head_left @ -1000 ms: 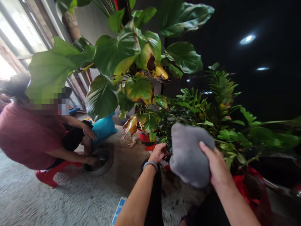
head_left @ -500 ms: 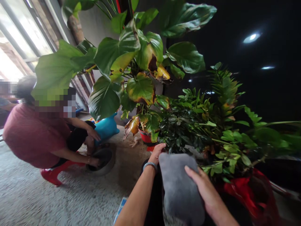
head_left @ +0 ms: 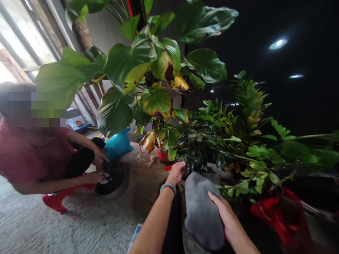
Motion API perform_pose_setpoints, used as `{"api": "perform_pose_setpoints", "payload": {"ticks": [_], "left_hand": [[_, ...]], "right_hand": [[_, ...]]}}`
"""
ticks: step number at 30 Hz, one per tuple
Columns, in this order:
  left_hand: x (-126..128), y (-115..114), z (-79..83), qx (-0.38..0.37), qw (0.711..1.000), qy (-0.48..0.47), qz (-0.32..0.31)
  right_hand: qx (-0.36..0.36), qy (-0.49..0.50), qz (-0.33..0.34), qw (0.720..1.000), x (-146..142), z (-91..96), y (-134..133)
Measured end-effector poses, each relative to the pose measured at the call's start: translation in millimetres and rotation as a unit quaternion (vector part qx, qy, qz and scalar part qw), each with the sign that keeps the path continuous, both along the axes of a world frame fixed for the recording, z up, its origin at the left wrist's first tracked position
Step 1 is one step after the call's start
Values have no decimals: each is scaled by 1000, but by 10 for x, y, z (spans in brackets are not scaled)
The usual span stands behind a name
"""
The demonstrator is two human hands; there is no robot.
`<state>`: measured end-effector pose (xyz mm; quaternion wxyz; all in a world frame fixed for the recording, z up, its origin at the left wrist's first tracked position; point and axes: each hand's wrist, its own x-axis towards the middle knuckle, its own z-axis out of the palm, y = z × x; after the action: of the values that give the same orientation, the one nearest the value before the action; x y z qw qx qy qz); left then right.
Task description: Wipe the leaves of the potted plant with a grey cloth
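My right hand (head_left: 222, 208) grips a soft grey fabric pad (head_left: 202, 215) by its right side, thumb on top and the other fingers hidden underneath. The pad looks plump and rounded, like a small plush pouch. Just left of its upper edge is my left hand (head_left: 177, 173), with a pale bangle (head_left: 169, 187) at the wrist. Its fingers are curled together close to the dark green leaves (head_left: 196, 144) of a low bushy plant. What those fingers hold, if anything, is too small to tell.
A tall large-leaved plant (head_left: 156, 98), some leaves browned, rises from a red pot (head_left: 162, 155). On the left a person (head_left: 34, 155) sits on a red stool (head_left: 57, 203) beside a dark basin (head_left: 113, 183) and a blue object (head_left: 118, 146). A red bag (head_left: 286, 222) stands right.
The grey pad has tilted and its top edge looks rounder, while my left fingers have curled. The seated person's near hand has risen from the basin with something whitish.
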<state>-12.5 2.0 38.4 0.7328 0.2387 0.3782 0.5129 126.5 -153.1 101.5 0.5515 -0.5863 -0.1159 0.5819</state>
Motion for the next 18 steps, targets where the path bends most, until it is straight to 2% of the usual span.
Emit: {"api": "perform_pose_setpoints", "payload": {"ticks": [1, 3, 6, 7, 8, 9, 11, 13, 15, 16, 18], "left_hand": [[-3, 2, 9, -2, 1000, 4, 1], [1, 0, 25, -3, 1000, 11, 1], [25, -19, 41, -1, 1000, 13, -1], [33, -28, 45, -1, 1000, 14, -1], [39, -36, 49, -1, 1000, 15, -1], [43, -43, 54, -2, 1000, 17, -1], [44, -47, 62, -5, 1000, 24, 3], [40, -39, 70, -7, 999, 31, 12], [36, -25, 78, -4, 999, 35, 28], [35, -20, 83, -2, 999, 38, 33], [42, -19, 92, 9, 998, 48, 39]], "right_hand": [[7, -13, 0, 1000, 49, 56, -53], [52, -40, -49, 997, 197, 275, 2], [168, -64, -168, 969, 418, 621, 378], [188, -56, -186, 963, 456, 674, 519], [179, -34, -186, 966, 466, 679, 635], [157, -12, -170, 973, 446, 635, 713], [83, 27, -115, 989, 334, 430, 718], [36, 34, -66, 997, 170, 168, 538], [11, 15, -7, 1000, 27, -12, 282], [12, -13, 7, 1000, -19, -39, 171], [35, -51, 33, 998, -44, 49, 60]]}}
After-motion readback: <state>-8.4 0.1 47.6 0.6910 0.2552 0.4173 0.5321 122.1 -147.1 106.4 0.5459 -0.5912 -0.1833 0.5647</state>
